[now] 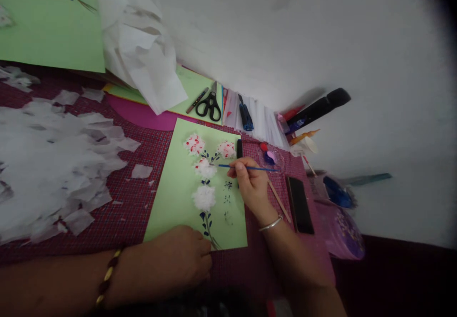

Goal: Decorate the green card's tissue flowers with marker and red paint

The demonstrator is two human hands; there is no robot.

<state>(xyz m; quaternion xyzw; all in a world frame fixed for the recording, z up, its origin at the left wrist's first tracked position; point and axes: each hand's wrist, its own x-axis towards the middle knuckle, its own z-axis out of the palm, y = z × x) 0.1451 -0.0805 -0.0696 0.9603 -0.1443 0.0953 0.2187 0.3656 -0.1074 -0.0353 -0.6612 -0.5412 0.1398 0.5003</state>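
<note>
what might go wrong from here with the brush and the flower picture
The right hand holds the brush over the green sheet; a slip might leave a stray mark. The left hand lies near the dark leaves, which might smear if wet. Loose white scraps beside the sheet might stick to any wet paint.

A blue paintbrush [262, 169] points across green paper [174, 188] bearing white flowers [204, 198].

the green paper [169, 203] is looking smooth, the paper flowers [204, 198] are looking rough, and the metal bangle [272, 224] is shining.
</note>
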